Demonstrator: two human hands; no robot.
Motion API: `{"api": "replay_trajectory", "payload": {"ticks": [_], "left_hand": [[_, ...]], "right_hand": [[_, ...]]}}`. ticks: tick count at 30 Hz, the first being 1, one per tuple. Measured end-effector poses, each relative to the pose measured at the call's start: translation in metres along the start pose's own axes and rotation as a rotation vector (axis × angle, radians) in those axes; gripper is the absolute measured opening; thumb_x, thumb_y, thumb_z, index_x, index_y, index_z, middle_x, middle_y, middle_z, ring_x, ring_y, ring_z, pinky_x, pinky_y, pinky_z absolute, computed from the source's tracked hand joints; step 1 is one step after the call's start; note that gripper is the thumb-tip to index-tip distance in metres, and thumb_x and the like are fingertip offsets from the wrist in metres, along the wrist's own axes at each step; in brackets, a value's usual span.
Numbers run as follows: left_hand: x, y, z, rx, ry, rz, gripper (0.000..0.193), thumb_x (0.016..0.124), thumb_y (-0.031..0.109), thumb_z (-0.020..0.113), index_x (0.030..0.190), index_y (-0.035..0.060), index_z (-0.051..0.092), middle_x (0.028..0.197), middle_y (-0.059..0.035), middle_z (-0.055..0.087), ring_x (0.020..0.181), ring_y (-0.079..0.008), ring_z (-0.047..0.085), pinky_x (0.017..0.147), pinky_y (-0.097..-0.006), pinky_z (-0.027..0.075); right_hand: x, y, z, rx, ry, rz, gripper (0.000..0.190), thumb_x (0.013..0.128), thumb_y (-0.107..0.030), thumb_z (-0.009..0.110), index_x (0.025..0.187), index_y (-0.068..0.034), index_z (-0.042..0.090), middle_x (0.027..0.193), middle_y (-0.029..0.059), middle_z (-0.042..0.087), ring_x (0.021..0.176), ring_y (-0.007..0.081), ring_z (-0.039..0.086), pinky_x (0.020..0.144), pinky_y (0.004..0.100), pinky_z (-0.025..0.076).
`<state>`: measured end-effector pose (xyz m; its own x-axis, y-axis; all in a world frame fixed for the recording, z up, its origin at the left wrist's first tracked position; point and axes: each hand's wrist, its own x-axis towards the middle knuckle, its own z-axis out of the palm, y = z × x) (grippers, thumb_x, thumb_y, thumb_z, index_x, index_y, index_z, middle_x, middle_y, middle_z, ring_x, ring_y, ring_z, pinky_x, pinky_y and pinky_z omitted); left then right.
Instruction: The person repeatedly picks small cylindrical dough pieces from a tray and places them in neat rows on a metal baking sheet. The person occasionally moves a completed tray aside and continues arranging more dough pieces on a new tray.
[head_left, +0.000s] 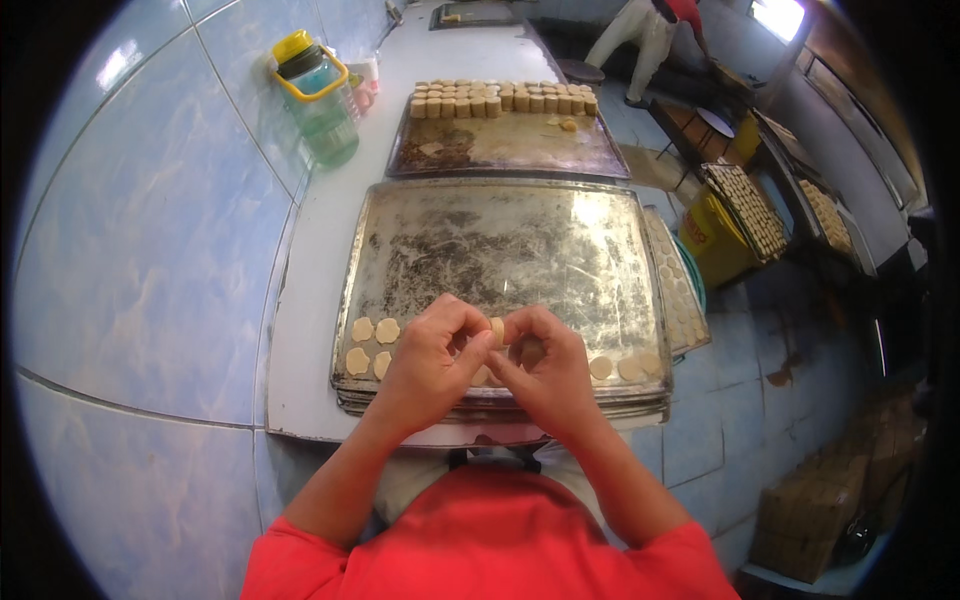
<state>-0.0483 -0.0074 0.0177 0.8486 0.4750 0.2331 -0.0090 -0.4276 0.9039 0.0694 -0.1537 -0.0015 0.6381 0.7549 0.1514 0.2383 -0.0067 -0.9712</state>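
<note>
Over the near part of a worn metal baking tray (495, 247), my left hand (435, 356) and my right hand (551, 367) meet at the fingertips. Between them they pinch a small stack of thin pale dough discs (497, 328). Wavy-edged dough discs (363, 328) lie flat at the tray's near left. Rounder dough pieces (601, 367) lie along the near right edge. A few more discs are partly hidden under my hands. This tray tops a pile of several trays.
Behind it, another tray (517, 146) holds rows of upright dough cylinders (480, 101). A green-tinted jug (319, 112) with a yellow lid stands by the tiled wall. At right are a filled tray (746, 210) on a yellow bin (709, 232) and cardboard boxes (806, 517). Another person (637, 37) bends farther back.
</note>
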Motion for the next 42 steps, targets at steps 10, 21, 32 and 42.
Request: {"api": "replay_trajectory", "payload": {"ticks": [10, 21, 32, 42], "left_hand": [[-0.005, -0.016, -0.018, 0.064, 0.000, -0.059, 0.014, 0.102, 0.012, 0.065, 0.100, -0.0009, 0.068, 0.094, -0.0082, 0.064, 0.084, -0.0155, 0.062, 0.074, -0.0308, 0.051], [0.004, -0.033, -0.037, 0.577, 0.064, 0.002, 0.010, 0.094, 0.011, 0.074, 0.096, 0.0010, 0.072, 0.101, -0.0124, 0.065, 0.100, -0.0277, 0.064, 0.090, -0.0381, 0.051], [0.004, -0.013, -0.007, 0.179, -0.021, 0.036, 0.013, 0.093, 0.012, 0.076, 0.093, 0.0000, 0.072, 0.098, -0.0101, 0.063, 0.093, -0.0234, 0.063, 0.083, -0.0358, 0.050], [0.006, -0.010, 0.006, 0.119, -0.086, 0.092, 0.014, 0.091, 0.013, 0.079, 0.092, 0.0005, 0.073, 0.098, -0.0106, 0.062, 0.092, -0.0260, 0.062, 0.082, -0.0365, 0.050]], "right_hand": [[0.010, 0.008, -0.002, 0.272, -0.107, 0.268, 0.014, 0.097, -0.012, 0.074, 0.096, 0.001, 0.070, 0.085, 0.0009, 0.071, 0.072, 0.0023, 0.063, 0.061, 0.0193, 0.047], [0.012, 0.010, -0.014, 0.319, -0.108, 0.297, 0.015, 0.100, -0.016, 0.071, 0.102, -0.001, 0.071, 0.082, -0.0018, 0.069, 0.072, 0.0026, 0.059, 0.063, 0.0209, 0.046], [0.003, 0.011, -0.009, 0.157, -0.053, 0.184, 0.017, 0.100, -0.015, 0.072, 0.102, 0.002, 0.070, 0.083, 0.0008, 0.069, 0.070, 0.0033, 0.059, 0.061, 0.0230, 0.048], [0.001, 0.007, -0.026, 0.009, -0.082, 0.066, 0.015, 0.099, -0.013, 0.072, 0.097, 0.002, 0.070, 0.092, 0.0046, 0.067, 0.078, 0.0127, 0.063, 0.069, 0.0310, 0.051]]}}
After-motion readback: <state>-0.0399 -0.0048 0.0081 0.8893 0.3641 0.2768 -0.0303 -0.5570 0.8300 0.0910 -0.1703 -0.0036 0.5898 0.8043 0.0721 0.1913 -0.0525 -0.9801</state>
